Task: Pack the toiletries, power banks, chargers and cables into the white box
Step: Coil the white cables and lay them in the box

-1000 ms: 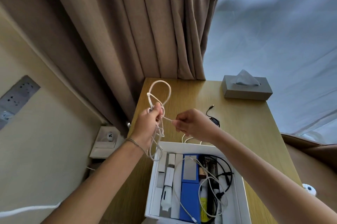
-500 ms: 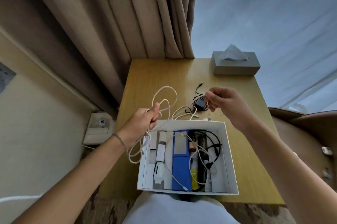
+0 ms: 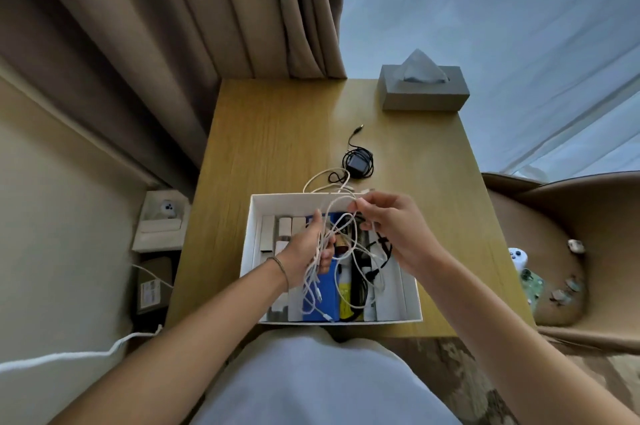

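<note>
A person's 2 bare arms reach over a wooden bench toward an open white box at its near edge. The left hand is closed around a loose bundle of white cable, whose loops hang down into the box. The right hand pinches a strand of the same cable between thumb and fingertips, just above the box's far wall.

Half a second ago the hands were spread apart, the left beside the box's left edge and the right out over the bench near the black charger. Now both have come together directly over the box, and the cable has gathered from a wide stretch into a tighter tangle. That suggests the cable is about to be lowered in.

Inside the box already lie white toiletry tubes on the left, a blue power bank in the middle, and a yellow tube and black cords to the right. The black charger with its coiled cord sits on the bench beyond the box, not yet packed. A grey tissue box stands at the bench's far right corner.
</note>
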`<state>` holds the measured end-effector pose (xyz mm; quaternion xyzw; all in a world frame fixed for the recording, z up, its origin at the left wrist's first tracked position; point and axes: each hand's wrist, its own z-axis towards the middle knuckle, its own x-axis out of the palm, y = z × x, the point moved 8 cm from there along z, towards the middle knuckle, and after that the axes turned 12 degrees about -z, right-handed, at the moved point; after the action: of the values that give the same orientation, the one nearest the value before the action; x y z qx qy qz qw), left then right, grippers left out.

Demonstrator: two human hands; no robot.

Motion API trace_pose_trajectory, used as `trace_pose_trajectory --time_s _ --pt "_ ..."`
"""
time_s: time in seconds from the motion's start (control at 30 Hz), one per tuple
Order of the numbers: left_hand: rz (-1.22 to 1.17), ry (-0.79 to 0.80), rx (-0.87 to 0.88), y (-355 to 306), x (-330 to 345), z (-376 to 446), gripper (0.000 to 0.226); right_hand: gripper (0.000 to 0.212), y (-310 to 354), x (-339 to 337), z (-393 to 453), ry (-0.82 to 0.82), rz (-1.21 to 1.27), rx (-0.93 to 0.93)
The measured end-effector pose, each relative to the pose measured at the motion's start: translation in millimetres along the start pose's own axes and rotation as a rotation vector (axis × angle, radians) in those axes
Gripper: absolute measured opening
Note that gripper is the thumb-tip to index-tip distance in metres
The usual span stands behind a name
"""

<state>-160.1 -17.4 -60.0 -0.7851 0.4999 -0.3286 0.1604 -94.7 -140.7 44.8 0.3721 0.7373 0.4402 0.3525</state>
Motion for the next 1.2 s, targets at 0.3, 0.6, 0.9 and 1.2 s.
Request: trace_pose_trajectory --time_s 0.3,0.6,0.9,1.2 --pt "0.555 -0.310 0.227 1 -38 3 0.057 0.011 -60 -6 2 -0.053 -0.411 0.061" --pt "1.137 -0.297 0.364 -22 -41 -25 0.056 0.025 -48 3 11 -0.128 -1.406 -0.120" --pt "1.117 -0.239 0.688 -70 -21 -52 0.026 0.031 -16 4 21 -0.004 -1.597 -0.124" --pt "1.053 -0.198 0.828 -130 9 -33 0.020 0.033 33 -40 70 -0.163 -1.261 -0.155"
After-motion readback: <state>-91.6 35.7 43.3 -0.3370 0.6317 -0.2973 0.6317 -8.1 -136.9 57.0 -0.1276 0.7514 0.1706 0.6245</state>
